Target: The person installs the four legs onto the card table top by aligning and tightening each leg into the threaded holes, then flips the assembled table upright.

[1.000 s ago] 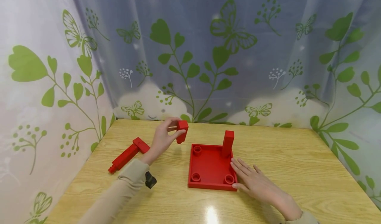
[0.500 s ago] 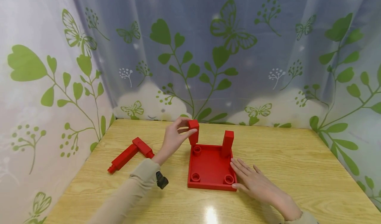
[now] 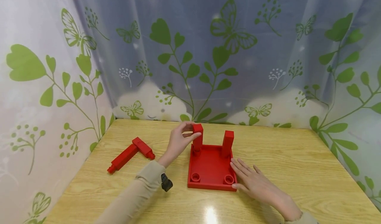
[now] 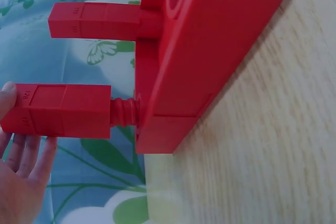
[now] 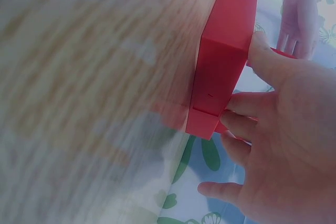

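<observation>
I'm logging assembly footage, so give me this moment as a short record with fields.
Base: red square tray on a wooden table
Left hand: pinches a held post, roughly upright at the far-left socket, thread showing
Right hand: touches the tray's right side
Standing post: in the far-right corner
Vacant sockets: near-left socket, near-right socket
Spare parts: longer-looking loose post and second loose post, left of the tray, angled to each other

Butterfly-print curtain (image 3: 190, 52) behind wood-grain table (image 3: 297, 161); bright glare (image 3: 210, 215).
</observation>
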Demonstrator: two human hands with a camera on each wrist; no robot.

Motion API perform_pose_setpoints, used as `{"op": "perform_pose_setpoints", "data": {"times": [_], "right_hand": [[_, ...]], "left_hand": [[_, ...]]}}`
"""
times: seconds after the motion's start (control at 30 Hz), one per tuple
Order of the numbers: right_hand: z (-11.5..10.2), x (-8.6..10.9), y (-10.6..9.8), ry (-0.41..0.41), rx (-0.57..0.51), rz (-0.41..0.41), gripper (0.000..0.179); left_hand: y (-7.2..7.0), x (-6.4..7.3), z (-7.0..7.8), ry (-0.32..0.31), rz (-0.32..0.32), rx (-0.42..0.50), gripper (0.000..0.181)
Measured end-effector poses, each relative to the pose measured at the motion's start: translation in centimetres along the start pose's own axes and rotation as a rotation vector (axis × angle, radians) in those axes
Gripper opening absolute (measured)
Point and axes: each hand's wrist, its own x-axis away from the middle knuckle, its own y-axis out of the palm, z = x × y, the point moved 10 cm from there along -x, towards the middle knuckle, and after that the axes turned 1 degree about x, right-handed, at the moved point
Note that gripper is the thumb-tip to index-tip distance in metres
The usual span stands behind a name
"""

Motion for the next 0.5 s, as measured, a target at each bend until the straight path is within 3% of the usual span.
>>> {"op": "perform_pose_setpoints", "data": {"times": [0.27, 0.5], "right_hand": [[0.06, -0.03, 0.13, 0.002, -0.005, -0.004, 0.074], [-0.09, 0.09, -0.03, -0.020, 0.037, 0.026, 0.072]], "left_hand": [[0.41, 0.26, -1.07, -0.034, -0.044, 0.003, 0.045], [0.79, -0.04, -1.05, -0.053, -0.063, -0.036, 0.044]]}}
